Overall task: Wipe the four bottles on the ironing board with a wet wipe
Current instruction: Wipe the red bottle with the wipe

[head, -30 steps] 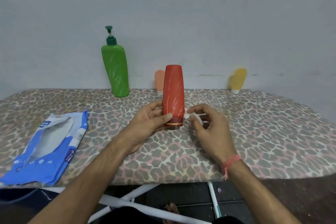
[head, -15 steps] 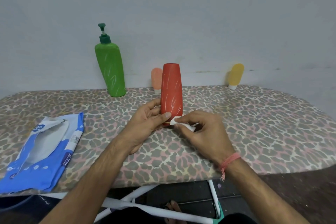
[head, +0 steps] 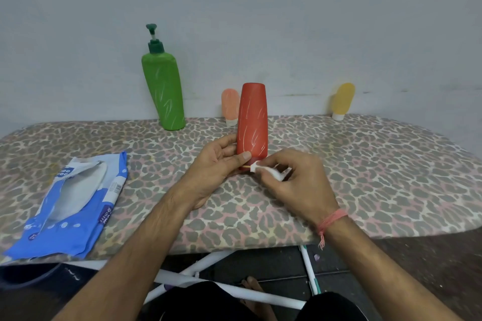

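Your left hand (head: 214, 164) gripped the upright red bottle (head: 252, 125) mid-board, and your right hand (head: 294, 180) pinched the wet wipe (head: 266, 171) at its base, so the whole body stretched straight up from there.

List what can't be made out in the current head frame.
- red bottle: its base and cap, hidden by the left hand and the wet wipe.
- wet wipe: bunched in the right hand, most of it covered by the fingers.
- peach bottle: right edge behind the red bottle.
- wipes pack: label print too small and creased to read.
- ironing board: left end cut off by the frame edge.
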